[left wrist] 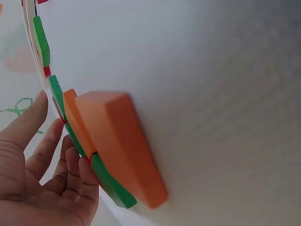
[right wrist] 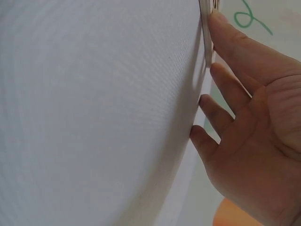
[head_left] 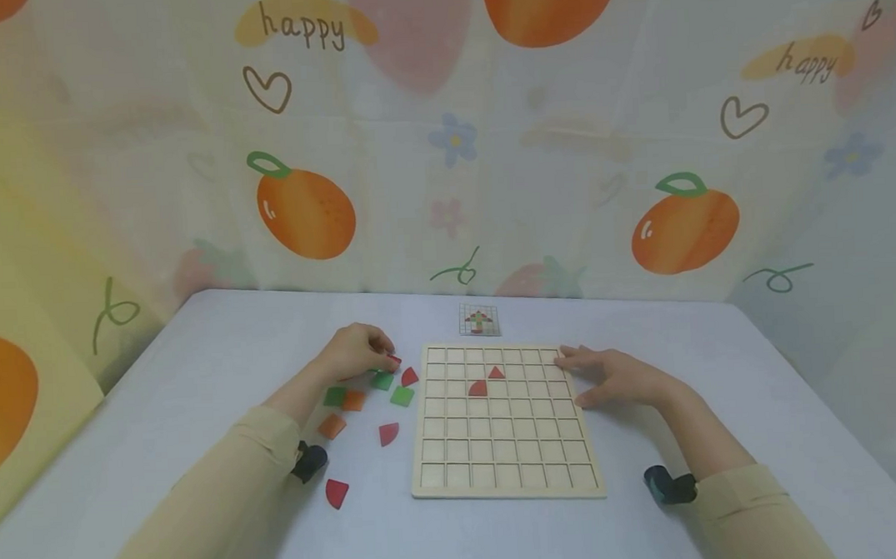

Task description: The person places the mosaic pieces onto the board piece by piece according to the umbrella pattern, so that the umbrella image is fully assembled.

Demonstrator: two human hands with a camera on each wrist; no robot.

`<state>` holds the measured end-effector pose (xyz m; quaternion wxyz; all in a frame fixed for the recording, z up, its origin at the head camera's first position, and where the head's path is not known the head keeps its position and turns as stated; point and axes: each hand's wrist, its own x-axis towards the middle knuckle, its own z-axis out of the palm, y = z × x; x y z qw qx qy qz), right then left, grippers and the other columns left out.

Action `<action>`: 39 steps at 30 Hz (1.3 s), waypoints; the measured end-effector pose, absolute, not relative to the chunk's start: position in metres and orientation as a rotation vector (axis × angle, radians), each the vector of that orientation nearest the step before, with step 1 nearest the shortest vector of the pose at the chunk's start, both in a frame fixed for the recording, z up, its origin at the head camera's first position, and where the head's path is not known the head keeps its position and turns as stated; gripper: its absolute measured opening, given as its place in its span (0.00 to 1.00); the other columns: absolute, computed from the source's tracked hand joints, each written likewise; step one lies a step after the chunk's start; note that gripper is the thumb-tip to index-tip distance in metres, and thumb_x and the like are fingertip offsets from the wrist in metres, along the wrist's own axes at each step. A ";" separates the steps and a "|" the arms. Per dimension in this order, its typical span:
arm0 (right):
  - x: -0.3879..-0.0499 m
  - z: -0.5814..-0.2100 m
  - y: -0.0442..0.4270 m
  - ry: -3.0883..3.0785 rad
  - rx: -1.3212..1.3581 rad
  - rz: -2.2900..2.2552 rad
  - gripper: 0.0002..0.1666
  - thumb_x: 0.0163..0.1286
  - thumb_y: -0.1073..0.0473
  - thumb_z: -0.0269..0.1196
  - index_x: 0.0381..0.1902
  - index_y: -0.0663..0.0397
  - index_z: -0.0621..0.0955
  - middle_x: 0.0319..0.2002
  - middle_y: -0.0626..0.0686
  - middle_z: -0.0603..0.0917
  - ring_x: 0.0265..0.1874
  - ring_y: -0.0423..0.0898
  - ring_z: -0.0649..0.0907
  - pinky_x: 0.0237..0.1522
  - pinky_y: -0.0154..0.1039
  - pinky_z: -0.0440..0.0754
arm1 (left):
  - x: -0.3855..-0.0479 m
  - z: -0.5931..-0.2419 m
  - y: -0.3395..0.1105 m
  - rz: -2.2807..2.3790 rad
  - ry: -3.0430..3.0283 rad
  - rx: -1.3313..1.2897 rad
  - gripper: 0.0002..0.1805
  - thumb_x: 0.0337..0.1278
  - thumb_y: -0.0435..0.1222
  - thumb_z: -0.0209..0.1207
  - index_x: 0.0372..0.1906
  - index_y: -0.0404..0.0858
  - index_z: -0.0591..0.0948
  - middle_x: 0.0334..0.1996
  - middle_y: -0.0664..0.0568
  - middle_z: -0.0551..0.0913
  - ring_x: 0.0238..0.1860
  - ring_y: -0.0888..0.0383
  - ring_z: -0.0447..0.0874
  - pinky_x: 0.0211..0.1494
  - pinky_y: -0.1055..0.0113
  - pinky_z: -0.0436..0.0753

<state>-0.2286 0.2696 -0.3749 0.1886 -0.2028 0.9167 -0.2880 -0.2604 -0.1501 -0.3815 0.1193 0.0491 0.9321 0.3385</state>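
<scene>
A square wooden grid board [head_left: 506,451] lies mid-table, with a red triangle [head_left: 496,373] and a red quarter-circle piece [head_left: 479,387] in its cells. To its left, my left hand [head_left: 355,352] has curled fingers and pinches a small red piece [head_left: 395,360], whose full shape the fingers hide. Below and around that hand lie green squares [head_left: 402,396], orange squares [head_left: 333,425] and red quarter-circles [head_left: 389,434]. In the left wrist view, a blurred orange block [left wrist: 127,150] stands close beyond the fingers. My right hand [head_left: 616,376], fingers spread, touches the board's right edge.
A small pattern card [head_left: 479,320] showing a red and green figure on a grid lies behind the board. Another red quarter-circle [head_left: 337,494] lies nearer the front of the white table [head_left: 505,544]. A fruit-printed cloth [head_left: 444,180] hangs behind the table.
</scene>
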 end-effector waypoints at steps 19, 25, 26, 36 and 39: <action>-0.227 -0.375 0.271 2.565 -0.561 -0.829 0.41 0.57 0.53 0.71 0.69 0.52 0.72 0.77 0.58 0.61 0.78 0.66 0.50 0.74 0.69 0.46 | -0.261 -0.385 -0.143 0.899 2.817 0.203 0.13 0.53 0.39 0.70 0.42 0.38 0.86 0.40 0.47 0.85 0.44 0.52 0.77 0.49 0.62 0.83; -0.227 -0.375 0.270 2.575 -0.574 -0.809 0.41 0.58 0.53 0.71 0.69 0.52 0.72 0.77 0.59 0.61 0.78 0.66 0.50 0.74 0.69 0.47 | -0.262 -0.386 -0.142 0.879 2.823 0.200 0.14 0.53 0.38 0.70 0.44 0.38 0.85 0.41 0.47 0.86 0.44 0.52 0.77 0.50 0.62 0.83; -0.227 -0.375 0.270 2.576 -0.577 -0.804 0.41 0.58 0.52 0.71 0.69 0.51 0.72 0.77 0.59 0.61 0.78 0.66 0.50 0.74 0.69 0.47 | -0.262 -0.386 -0.142 0.877 2.824 0.200 0.14 0.53 0.38 0.70 0.45 0.38 0.85 0.42 0.47 0.86 0.44 0.52 0.77 0.50 0.62 0.83; -0.227 -0.374 0.269 2.583 -0.571 -0.793 0.42 0.58 0.52 0.71 0.69 0.51 0.72 0.77 0.58 0.61 0.78 0.66 0.51 0.74 0.68 0.48 | -0.262 -0.384 -0.141 0.870 2.818 0.256 0.10 0.54 0.36 0.69 0.41 0.38 0.86 0.40 0.47 0.86 0.42 0.53 0.78 0.51 0.62 0.83; -0.227 -0.374 0.269 2.585 -0.555 -0.791 0.42 0.58 0.51 0.71 0.69 0.51 0.72 0.77 0.58 0.61 0.78 0.66 0.51 0.74 0.69 0.48 | -0.261 -0.383 -0.140 0.878 2.816 0.277 0.10 0.54 0.35 0.69 0.41 0.38 0.85 0.39 0.47 0.86 0.41 0.53 0.78 0.50 0.63 0.83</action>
